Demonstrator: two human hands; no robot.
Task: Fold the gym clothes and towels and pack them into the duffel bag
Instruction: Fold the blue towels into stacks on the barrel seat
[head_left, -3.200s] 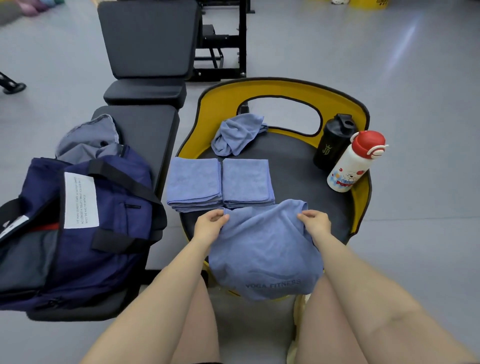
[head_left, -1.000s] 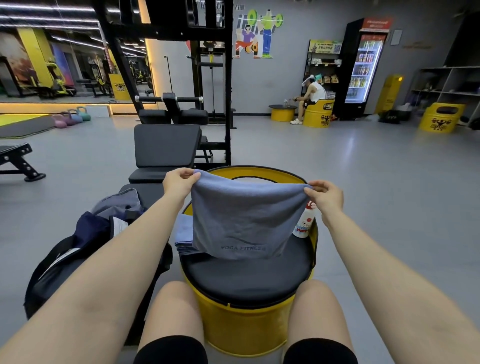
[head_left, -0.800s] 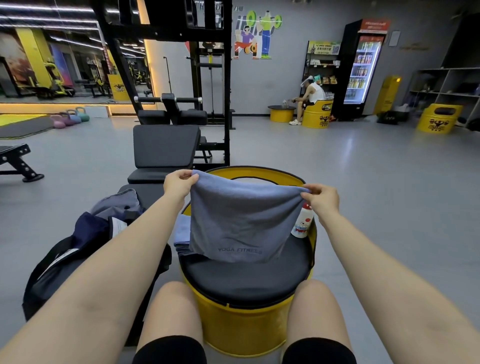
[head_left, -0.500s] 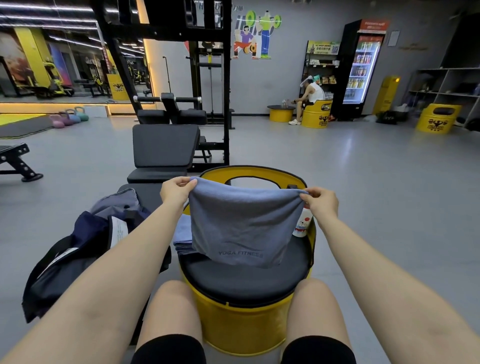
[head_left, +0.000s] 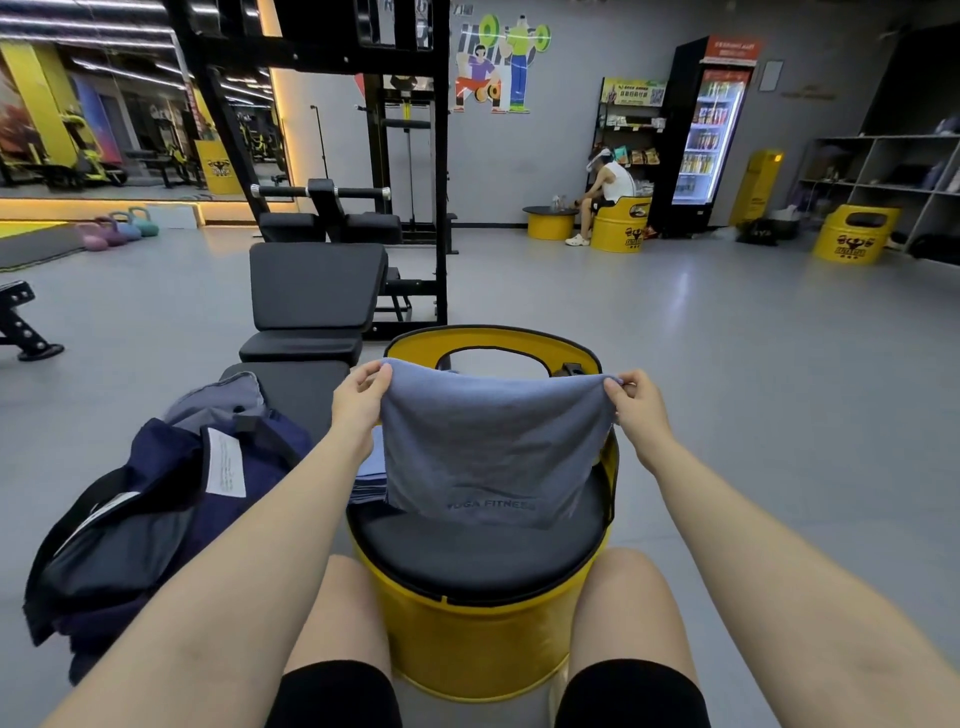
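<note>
i am holding up a blue towel (head_left: 493, 447) over the yellow stool (head_left: 467, 639). my left hand (head_left: 358, 397) is pinching one top corner and my right hand (head_left: 636, 408) is pinching the other — it is hanging down flat. the dark blue duffel bag (head_left: 156, 509) is sitting open on the black bench (head_left: 296, 384) to my left, with grey cloth (head_left: 218, 402) poking out of its far end.

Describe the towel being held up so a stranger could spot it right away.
Find the yellow barrel seat in front of the person. Above its black cushion, the left hand and right hand pinch the blue-grey towel by its top corners. Only it hangs, printed YOGA FITNESS.
</note>
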